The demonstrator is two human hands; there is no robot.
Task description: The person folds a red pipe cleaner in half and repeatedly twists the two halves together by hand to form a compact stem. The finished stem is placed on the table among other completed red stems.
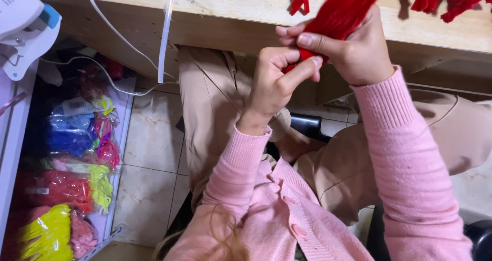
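**Red fuzzy bundle gripped by both hands**

A red fuzzy bundle [344, 12] is clasped in the right hand [353, 51]. Its lower end, possibly a stem, is pinched by the left hand [274, 84] just below, at the wooden bench [246, 10] edge.

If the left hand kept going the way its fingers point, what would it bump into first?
Probably the right hand. The left hand points up and to the right, already pinching the red fuzzy bundle that the right hand grips. Beyond them lies the wooden table edge.
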